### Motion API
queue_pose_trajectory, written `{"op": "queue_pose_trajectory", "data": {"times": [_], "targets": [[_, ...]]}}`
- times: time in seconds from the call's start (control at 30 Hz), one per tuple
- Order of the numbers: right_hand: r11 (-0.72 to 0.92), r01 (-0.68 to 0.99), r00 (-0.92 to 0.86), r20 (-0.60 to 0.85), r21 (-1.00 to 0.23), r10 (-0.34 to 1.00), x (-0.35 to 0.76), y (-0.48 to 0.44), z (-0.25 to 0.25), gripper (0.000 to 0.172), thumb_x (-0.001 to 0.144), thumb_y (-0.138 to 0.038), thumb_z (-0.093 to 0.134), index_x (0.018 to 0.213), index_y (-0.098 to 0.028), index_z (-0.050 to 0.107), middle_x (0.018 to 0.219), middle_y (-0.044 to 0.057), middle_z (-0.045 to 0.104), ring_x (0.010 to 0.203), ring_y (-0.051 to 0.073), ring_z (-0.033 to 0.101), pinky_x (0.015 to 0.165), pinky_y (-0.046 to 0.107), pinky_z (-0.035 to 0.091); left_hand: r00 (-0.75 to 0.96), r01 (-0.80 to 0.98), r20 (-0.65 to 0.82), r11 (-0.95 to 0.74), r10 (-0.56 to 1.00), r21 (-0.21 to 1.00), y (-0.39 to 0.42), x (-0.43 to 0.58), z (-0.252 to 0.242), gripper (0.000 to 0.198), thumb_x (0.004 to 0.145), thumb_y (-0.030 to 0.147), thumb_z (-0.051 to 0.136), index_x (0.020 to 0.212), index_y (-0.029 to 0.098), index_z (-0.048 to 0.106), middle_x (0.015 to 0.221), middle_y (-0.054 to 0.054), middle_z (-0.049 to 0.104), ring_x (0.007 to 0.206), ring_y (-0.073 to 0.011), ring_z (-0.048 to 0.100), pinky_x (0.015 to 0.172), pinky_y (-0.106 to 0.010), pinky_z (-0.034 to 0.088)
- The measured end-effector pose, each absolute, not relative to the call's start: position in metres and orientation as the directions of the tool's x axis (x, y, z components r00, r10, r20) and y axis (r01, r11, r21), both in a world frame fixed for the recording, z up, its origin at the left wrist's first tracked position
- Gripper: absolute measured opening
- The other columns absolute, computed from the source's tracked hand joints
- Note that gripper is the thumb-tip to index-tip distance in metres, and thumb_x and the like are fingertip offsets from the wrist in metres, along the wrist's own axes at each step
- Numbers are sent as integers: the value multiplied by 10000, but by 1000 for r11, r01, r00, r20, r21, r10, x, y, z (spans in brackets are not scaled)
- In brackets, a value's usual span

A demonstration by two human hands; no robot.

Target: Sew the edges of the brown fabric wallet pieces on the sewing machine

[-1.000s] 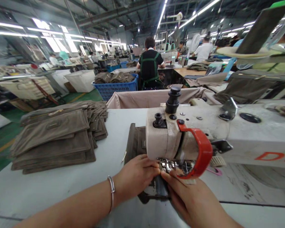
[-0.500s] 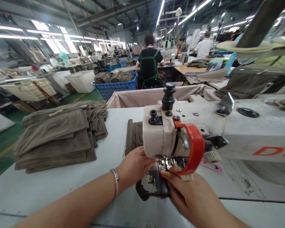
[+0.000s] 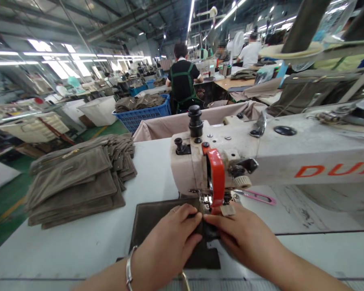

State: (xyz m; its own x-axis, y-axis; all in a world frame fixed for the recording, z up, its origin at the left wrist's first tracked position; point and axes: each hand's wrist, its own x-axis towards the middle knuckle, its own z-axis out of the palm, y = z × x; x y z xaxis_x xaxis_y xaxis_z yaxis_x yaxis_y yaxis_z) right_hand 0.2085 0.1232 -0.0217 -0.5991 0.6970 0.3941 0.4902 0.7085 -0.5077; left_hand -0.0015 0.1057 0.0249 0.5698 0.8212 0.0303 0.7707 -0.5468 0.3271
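A dark olive-brown fabric bag piece lies flat on the sewing machine table, its right edge by the presser foot. My left hand, a silver bangle on its wrist, rests on the piece with bent fingers pinching near that edge. Close to its fingertips, my right hand has its thumb and fingers closed at the same edge, just under the needle area. The white sewing machine carries a red guard that stands above my right fingers. Part of a gold-coloured zipper shows below my left hand.
A stack of similar bag pieces lies on the left of the table. Pink thread snips lie behind my right hand. Beyond the table are a cloth-lined bin, a blue basket and a seated co-worker.
The bag piece has come out from behind the machine head toward me and lies turned, beside the presser foot. My left hand has moved nearer with it; my right hand stays by the needle.
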Motion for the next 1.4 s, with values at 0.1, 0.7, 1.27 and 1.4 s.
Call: {"op": "queue_pose_trajectory", "data": {"times": [0.1,0.7,1.27,1.4], "targets": [[730,483,-621,399,-484,675,209,123,-24,352,820,-75,496,1108,-226,629,1098,62,625,1008,251,539,854,427,477,622,751,86,-624,779,216,91,-2,20,379,892,147,535,1270,141,520,1244,-105,579,1162,-266,519,1008,-470,457],[777,429,-698,377,-461,609,213,119,-16,320,846,-78,489,1081,-235,638,1159,23,646,982,188,591,888,370,464,643,639,429,-753,634,156,66,2,-11,285,916,315,510,1065,124,661,1018,-70,696,950,-209,651,879,-298,568],[665,597,-627,257,-448,736,205,124,-19,419,832,-86,417,1215,-177,557,1040,99,625,921,261,576,789,440,515,561,632,360,-667,745,396,103,6,-5,251,853,100,533,1081,151,622,1104,-64,638,1049,-206,584,983,-374,488],[649,570,-610,271,-503,745,207,125,-18,359,822,-73,401,1111,-184,584,1040,91,605,936,245,560,801,412,507,558,637,364,-666,746,389,114,5,-7,283,856,112,544,1129,161,597,1098,-61,648,1058,-206,589,973,-387,487]]}}
